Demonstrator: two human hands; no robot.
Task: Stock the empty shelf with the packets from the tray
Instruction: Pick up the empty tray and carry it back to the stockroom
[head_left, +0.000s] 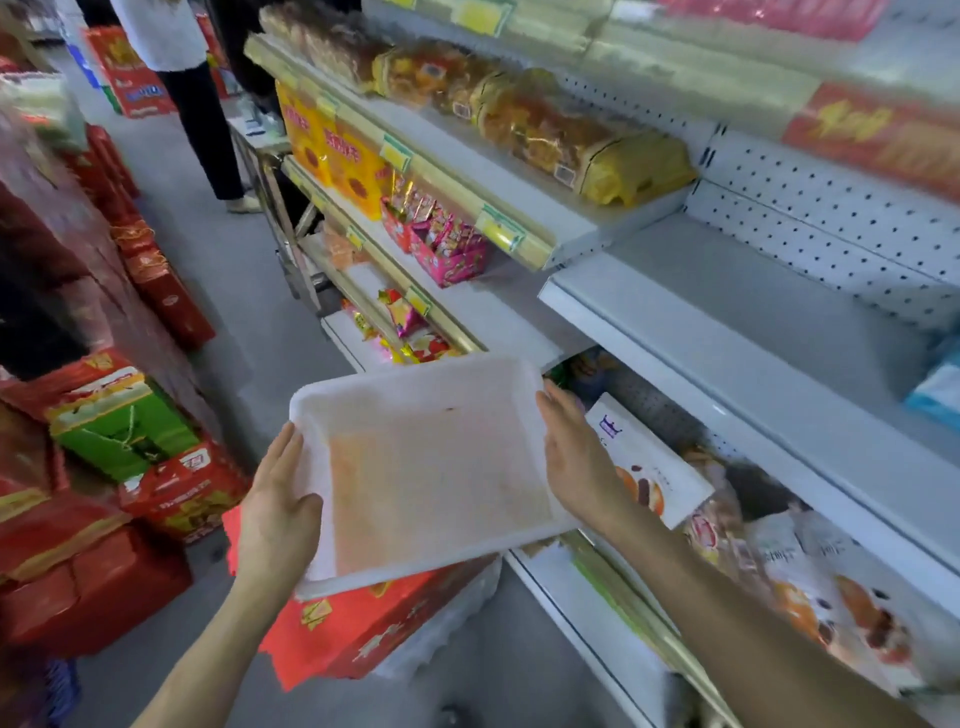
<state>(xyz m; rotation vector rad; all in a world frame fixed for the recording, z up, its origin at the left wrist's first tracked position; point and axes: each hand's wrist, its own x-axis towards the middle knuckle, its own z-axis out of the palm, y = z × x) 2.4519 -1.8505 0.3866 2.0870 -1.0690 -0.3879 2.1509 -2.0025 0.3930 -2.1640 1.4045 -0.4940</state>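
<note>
Left hand (278, 512) grips the left side of the white tray (415, 379): thumb hooked over the rim, fingers lying along the outside wall. Right hand (576, 462) sits flat against the tray's right wall, fingers straight and together, pointing away from the body. I can't see that thumb, so it looks more like pressing than grabbing.

The tray is up in the air between the two hands, out in the aisle just in front of the shelving. Its far right corner is near the front edge of the grey shelf (727, 332) but lower than it. The tray's bottom reads as a blurry pinkish-orange patch, and honestly I can't tell whether that's a stain or the red box (374, 629) on the floor underneath showing through.

The grey shelf runs off to the right. At its right end, cut off by the frame, sit some light blue packets (937, 387).

Below that shelf, a lower shelf holds snack bags (810, 566) with orange pictures on them, and a white carton (649, 467) leans just beside the right hand.

Up and left, the top shelf is lined with bread bags (535, 119). Under those are yellow boxes (332, 150) and pink candy boxes (447, 249) near the shelf's front edge.

On the left side of the floor (234, 291) there's a pile of red and green gift boxes (124, 431). At the far end of the aisle a person (202, 104) stands in dark trousers.
</note>
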